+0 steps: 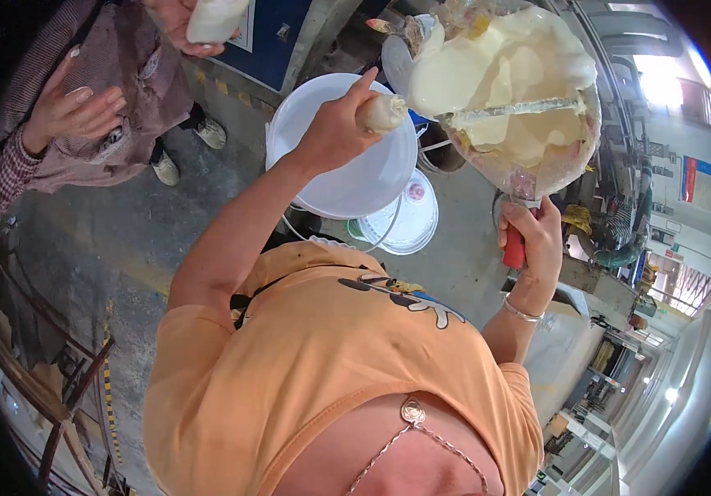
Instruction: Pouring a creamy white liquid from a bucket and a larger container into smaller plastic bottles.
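Observation:
My left hand [335,136] is closed round a pale cream cylinder [383,114] with a rough end; I cannot make out its exact kind. This hand is over a large white bucket [343,183], whose inside wall is white. In my right hand [540,244] is the red handle of a scraper [515,250]. Its metal neck reaches the near rim of a round tub [583,157] caked with dried paste. Thick cream paste [529,70] fills the tub and spills over its left side. A coated bar [521,109] lies across the tub.
A co-worker at the upper left has one bare hand [82,116] spread and a whitish cylinder [216,18] in the other. A white lid-like round [409,217] lies below the bucket. A blue panel [268,45] stands behind. Machinery and pipes [620,248] line the right.

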A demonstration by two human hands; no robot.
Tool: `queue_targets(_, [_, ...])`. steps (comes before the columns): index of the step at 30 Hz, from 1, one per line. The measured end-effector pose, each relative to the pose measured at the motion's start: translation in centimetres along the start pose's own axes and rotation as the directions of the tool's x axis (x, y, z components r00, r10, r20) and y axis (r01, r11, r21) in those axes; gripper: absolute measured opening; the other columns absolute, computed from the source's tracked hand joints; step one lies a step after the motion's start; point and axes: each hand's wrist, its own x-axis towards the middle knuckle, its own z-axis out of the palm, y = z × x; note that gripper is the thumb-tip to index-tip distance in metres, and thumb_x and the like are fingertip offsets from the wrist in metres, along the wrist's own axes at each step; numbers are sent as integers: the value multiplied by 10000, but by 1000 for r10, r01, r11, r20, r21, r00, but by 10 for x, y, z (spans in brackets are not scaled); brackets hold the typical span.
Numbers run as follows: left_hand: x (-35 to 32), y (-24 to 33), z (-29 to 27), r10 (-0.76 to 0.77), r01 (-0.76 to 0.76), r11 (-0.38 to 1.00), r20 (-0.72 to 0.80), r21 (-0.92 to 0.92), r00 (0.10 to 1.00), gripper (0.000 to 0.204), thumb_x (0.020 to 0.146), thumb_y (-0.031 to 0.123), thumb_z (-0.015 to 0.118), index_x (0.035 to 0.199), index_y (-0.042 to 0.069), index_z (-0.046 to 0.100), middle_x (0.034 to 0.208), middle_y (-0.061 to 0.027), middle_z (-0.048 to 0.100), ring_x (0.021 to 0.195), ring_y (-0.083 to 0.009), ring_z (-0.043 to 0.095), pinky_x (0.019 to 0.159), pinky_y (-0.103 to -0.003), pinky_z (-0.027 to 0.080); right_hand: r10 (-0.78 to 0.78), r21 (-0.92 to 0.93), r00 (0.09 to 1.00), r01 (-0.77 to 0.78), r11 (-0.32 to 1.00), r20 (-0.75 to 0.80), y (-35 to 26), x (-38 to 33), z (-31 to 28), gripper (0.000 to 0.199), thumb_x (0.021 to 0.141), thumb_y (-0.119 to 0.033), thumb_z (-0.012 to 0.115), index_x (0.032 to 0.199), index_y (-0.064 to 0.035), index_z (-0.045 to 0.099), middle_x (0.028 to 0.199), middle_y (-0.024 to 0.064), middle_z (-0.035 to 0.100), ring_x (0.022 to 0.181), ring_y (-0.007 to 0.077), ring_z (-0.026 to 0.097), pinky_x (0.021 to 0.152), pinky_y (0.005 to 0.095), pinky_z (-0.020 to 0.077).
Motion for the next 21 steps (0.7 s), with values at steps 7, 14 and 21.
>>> queue_targets(7, [0,-4,0,34,-34,999,1,26,999,954,748,112,797,1515,78,231,1301,-142,591,1183,-289,584,1038,-383,441,37,26,999,-37,999,-7,1,-1,4,194,771,-63,685,909,17,574,644,59,585,453,124,529,431,254,429])
queue_targets(14, [1,2,-1,4,-5,999,16,50,1000,964,751,128,799,1519,81,219,1306,-143,588,1198,-286,577,1055,-395,429,33,14,999,-33,999,-8,1,0,1,192,768,-62,677,910,17,573,642,63,586,448,125,530,427,256,432])
queue_targets(21, [1,2,1,-16,15,1000,15,14,1000,964,752,114,797,1521,86,216,1311,-143,585,1206,-278,569,1060,-391,423,25,5,1000,-25,1000,-12,0,-1,3,198,760,-63,675,910,20,574,645,63,584,448,130,532,433,257,433])
